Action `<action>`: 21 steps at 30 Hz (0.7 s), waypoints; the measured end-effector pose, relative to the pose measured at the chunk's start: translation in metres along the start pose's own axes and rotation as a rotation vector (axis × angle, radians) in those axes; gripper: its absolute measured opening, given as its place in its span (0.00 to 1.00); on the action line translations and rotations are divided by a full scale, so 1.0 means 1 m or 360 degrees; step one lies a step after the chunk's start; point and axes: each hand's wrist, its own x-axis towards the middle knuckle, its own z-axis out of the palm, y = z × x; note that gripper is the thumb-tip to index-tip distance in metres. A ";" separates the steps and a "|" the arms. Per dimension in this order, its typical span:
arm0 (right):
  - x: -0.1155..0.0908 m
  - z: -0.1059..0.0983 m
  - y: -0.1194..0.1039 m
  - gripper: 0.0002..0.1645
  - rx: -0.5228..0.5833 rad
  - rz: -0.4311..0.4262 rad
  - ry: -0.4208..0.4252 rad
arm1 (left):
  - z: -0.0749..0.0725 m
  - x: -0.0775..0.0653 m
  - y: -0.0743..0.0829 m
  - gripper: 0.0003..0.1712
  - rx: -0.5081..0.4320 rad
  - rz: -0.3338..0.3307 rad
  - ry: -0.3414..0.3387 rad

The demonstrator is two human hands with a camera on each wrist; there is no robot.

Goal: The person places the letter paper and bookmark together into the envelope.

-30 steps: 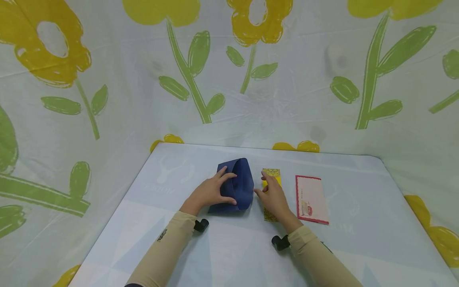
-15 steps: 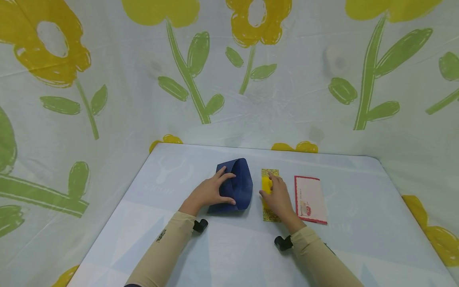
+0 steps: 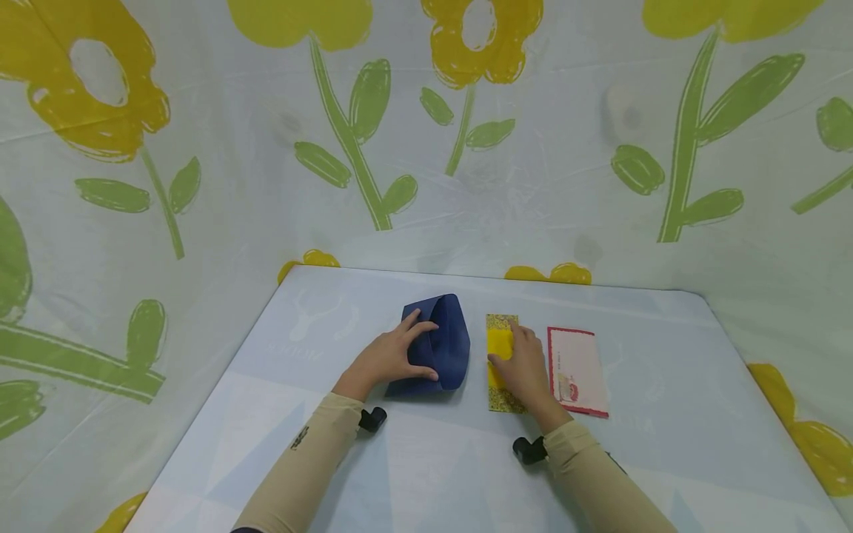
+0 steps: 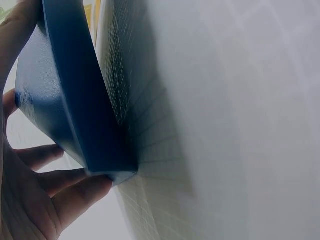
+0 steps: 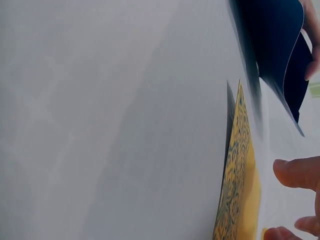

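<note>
A dark blue envelope [image 3: 456,344] bows apart at its flap side, left of the table's middle. My left hand [image 3: 389,355] grips it across its width, thumb on the near edge and fingers toward the far edge. In the left wrist view the envelope [image 4: 75,95] stands raised against that hand. Over a yellow patterned card [image 3: 500,342] hovers my right hand [image 3: 525,364], thumb and fingers spread. The right wrist view has the fingertips [image 5: 290,172] apart from the yellow card [image 5: 235,200], which lies with an edge slightly lifted.
A pink card [image 3: 578,366] with a red border lies right of my right hand. The pale table [image 3: 433,459] meets a flower-print curtain [image 3: 500,192] at its back edge.
My right hand has moved away from the envelope, rightward over the yellow card, uncovering more of the card's left side. The left hand and the envelope stay in place.
</note>
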 end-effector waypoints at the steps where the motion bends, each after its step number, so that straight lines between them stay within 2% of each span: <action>1: 0.000 0.000 0.000 0.50 -0.0005 0.0011 0.0004 | 0.000 0.000 0.000 0.54 0.0002 -0.0001 -0.0001; 13: 0.000 -0.001 0.003 0.54 -0.0053 0.0040 0.0051 | -0.002 0.000 0.000 0.55 0.0023 0.0017 0.0016; 21: -0.001 -0.002 0.002 0.58 -0.0194 0.0108 0.0027 | 0.001 0.000 -0.001 0.55 0.0023 0.0006 0.0009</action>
